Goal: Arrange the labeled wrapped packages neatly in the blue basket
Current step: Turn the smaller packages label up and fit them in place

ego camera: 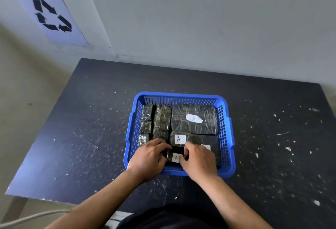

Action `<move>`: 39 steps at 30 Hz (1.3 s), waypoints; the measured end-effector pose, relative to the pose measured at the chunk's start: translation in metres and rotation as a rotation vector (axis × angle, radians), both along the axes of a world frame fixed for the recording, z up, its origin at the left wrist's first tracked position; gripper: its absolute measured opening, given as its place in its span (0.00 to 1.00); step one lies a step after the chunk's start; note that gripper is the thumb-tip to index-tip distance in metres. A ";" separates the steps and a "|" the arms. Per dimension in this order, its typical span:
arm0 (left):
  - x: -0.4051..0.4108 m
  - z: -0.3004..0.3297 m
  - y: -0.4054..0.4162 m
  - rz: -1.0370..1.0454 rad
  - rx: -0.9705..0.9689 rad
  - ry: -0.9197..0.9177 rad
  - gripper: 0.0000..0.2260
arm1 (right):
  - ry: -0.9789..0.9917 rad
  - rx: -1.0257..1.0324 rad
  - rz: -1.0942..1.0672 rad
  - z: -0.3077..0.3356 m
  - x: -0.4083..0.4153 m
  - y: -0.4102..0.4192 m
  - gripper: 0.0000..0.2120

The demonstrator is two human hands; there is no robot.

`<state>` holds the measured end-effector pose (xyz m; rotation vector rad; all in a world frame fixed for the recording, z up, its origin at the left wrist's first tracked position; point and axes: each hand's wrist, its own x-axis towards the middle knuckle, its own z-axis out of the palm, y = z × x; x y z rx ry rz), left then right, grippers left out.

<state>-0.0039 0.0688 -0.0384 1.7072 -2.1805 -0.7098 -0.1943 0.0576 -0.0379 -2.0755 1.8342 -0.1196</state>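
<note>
Where grey wall (pixel 200 19) meets it, black speckled table (pixel 91 128) (scratched), recycling sign (pixel 52 16)

One blue basket (pixel 179 95) sits on one dark tabletop (pixel 91 119), near the middle of the frame. Inside it, nine wrapped packages can be counted, though the hands may hide more. Three small packages (pixel 146 127) line the basket's left side in a column. One taller package (pixel 162 121) stands just right of them. One large package (pixel 194 118) fills the upper right. Two packages (pixel 179 138) lie in the row below it. One small package (pixel 175 157) lies at the lower middle, and another (pixel 164 153) shows only as a dark sliver beside it. Four white labels (pixel 193 119) are visible; three read "A" and the fourth is mostly covered. Two hands (pixel 151 157) reach into the basket. One recycling sign (pixel 51 16) hangs at upper left.
</note>
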 end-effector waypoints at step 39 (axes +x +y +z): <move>0.037 -0.008 -0.009 0.101 -0.021 -0.405 0.25 | -0.148 -0.493 0.369 0.034 0.062 -0.078 0.22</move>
